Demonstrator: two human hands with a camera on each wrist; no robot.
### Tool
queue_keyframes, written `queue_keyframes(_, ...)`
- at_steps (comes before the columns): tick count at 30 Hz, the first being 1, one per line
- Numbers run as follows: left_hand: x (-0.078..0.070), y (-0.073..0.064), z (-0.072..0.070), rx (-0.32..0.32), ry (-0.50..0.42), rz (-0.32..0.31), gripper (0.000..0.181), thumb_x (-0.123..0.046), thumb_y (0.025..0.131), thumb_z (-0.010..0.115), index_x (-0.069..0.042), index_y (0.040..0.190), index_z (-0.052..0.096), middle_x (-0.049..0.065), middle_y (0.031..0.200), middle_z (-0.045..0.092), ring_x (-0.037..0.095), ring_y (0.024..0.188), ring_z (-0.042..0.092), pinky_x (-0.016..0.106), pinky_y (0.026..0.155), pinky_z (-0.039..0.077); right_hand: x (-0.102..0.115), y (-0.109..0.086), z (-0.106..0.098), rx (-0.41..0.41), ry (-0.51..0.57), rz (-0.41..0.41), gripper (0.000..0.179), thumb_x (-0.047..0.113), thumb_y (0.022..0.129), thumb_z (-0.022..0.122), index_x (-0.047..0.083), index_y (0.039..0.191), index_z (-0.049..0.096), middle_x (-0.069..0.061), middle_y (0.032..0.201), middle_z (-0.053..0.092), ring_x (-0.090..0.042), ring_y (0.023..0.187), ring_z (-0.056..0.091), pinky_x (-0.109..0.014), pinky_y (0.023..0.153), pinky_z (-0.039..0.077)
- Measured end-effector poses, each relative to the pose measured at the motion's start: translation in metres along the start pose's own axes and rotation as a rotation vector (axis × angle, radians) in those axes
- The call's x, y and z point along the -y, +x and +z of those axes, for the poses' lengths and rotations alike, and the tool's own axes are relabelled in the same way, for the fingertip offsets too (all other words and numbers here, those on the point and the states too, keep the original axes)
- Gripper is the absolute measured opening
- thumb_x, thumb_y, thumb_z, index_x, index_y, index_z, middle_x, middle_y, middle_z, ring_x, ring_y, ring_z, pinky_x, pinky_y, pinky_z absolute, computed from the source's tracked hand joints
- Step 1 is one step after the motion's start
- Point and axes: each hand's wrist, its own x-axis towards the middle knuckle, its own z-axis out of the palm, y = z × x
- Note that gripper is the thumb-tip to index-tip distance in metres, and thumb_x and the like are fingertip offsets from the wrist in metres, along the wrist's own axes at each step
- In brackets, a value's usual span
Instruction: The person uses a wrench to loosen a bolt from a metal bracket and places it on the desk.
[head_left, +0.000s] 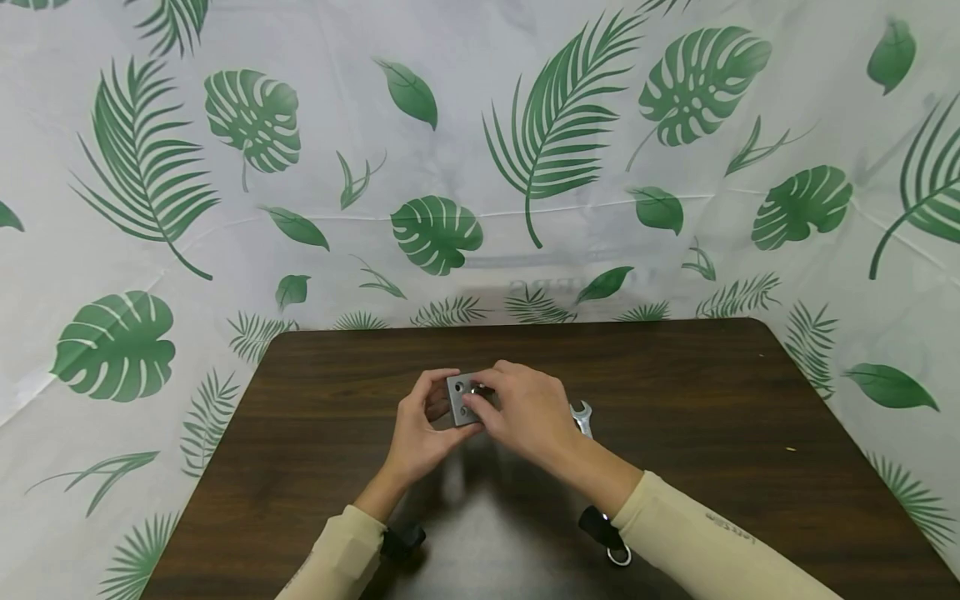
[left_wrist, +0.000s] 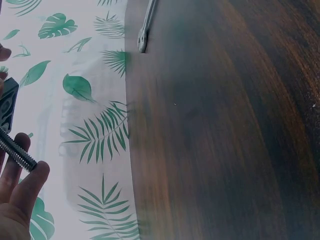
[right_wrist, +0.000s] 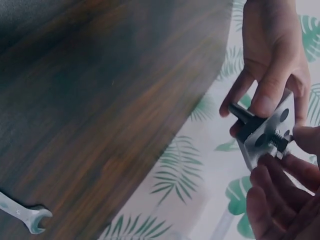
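A leaf-print cloth hangs behind a dark wood-grain surface. Above that surface, the right hand and left hand meet. The left fingers are clamped on the edges of a drilled metal block; the right thumb and fingers pinch a short screw at its face. An open-end wrench lies on the surface, partly hidden by the right wrist. The block is held in the air, and a threaded shaft sticks out behind it; whether it is one piece with the screw, I cannot tell.

The step looks like turning the screw by hand. Best to hold the block firm, line the screw square with its hole, turn lightly and back off if it binds.
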Motion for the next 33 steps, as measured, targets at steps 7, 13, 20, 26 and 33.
queue_keyframes(7, -0.0002, 0.0001, -0.0010, 0.002, 0.017, -0.002, 0.067, 0.009, 0.070, 0.084, 0.002, 0.127, 0.051, 0.018, 0.115, 0.066, 0.028, 0.103, 0.067, 0.046, 0.080, 0.056, -0.0018, 0.0007, -0.0015, 0.014, 0.013, -0.099, 0.020, 0.021, 0.085, 0.077, 0.021, 0.105, 0.076, 0.008, 0.088, 0.062, -0.008, 0.071, 0.057, -0.027, 0.054, 0.049)
queue_keyframes(13, -0.0007, 0.0003, -0.0005, 0.006, 0.005, -0.004, 0.066, 0.008, 0.071, 0.084, 0.003, 0.128, 0.051, 0.019, 0.116, 0.065, 0.034, 0.104, 0.066, 0.045, 0.081, 0.056, -0.0016, -0.0003, -0.0007, 0.008, 0.014, -0.048, 0.025, 0.034, 0.088, 0.074, 0.020, 0.109, 0.075, 0.008, 0.084, 0.062, -0.005, 0.063, 0.051, -0.023, 0.048, 0.042)
queue_keyframes(20, -0.0033, 0.0011, -0.0005, 0.009, 0.012, -0.016, 0.067, 0.010, 0.070, 0.084, 0.003, 0.128, 0.051, 0.019, 0.115, 0.065, 0.029, 0.104, 0.067, 0.045, 0.082, 0.056, -0.0034, 0.0006, -0.0013, 0.004, 0.032, -0.150, 0.019, 0.016, 0.084, 0.077, 0.020, 0.103, 0.077, 0.006, 0.091, 0.063, -0.009, 0.074, 0.058, -0.028, 0.056, 0.052)
queue_keyframes(26, -0.0052, 0.0028, -0.0008, 0.011, 0.007, -0.025, 0.067, 0.008, 0.071, 0.084, 0.002, 0.128, 0.051, 0.019, 0.115, 0.065, 0.032, 0.103, 0.067, 0.044, 0.083, 0.055, -0.0023, 0.0009, -0.0016, -0.001, 0.024, -0.061, 0.027, 0.034, 0.087, 0.076, 0.021, 0.110, 0.075, 0.007, 0.088, 0.065, -0.006, 0.063, 0.054, -0.023, 0.049, 0.044)
queue_keyframes(33, -0.0049, 0.0033, -0.0021, 0.016, 0.031, -0.026, 0.067, 0.008, 0.070, 0.085, 0.001, 0.127, 0.051, 0.017, 0.115, 0.065, 0.029, 0.104, 0.067, 0.045, 0.082, 0.056, -0.0037, 0.0013, -0.0022, -0.009, 0.028, -0.152, 0.019, 0.015, 0.084, 0.077, 0.020, 0.103, 0.077, 0.006, 0.091, 0.062, -0.009, 0.073, 0.059, -0.027, 0.055, 0.051)
